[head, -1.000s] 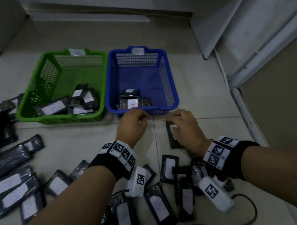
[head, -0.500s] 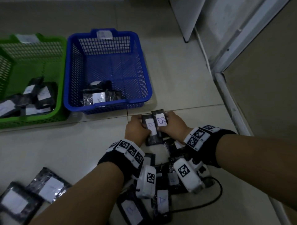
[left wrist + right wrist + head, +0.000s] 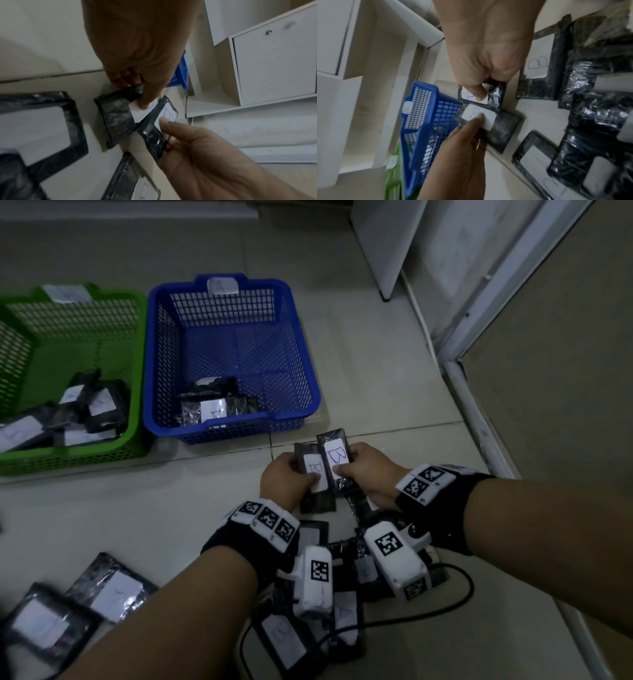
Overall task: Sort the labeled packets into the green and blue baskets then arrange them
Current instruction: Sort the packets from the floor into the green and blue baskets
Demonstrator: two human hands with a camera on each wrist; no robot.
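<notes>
Left hand: the left hand (image 3: pixel 286 479) pinches a black packet (image 3: pixel 313 474), thumb on its white "B" label.
Right hand: the right hand (image 3: pixel 368 470) pinches a second packet (image 3: pixel 335 460), also marked "B", thumb on the label.
Place: both packets are held side by side, just in front of the blue basket (image 3: pixel 301 354).
Head view: the green basket (image 3: pixel 137 364) sits left of the blue one; both hold packets.
Left wrist view: the right-hand packet overlaps the other's edge.
Right wrist view: loose packets (image 3: pixel 537 67) lie on the floor.

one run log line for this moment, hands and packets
left hand: holds B packet | right hand: holds B packet | baskets: part filled
</notes>
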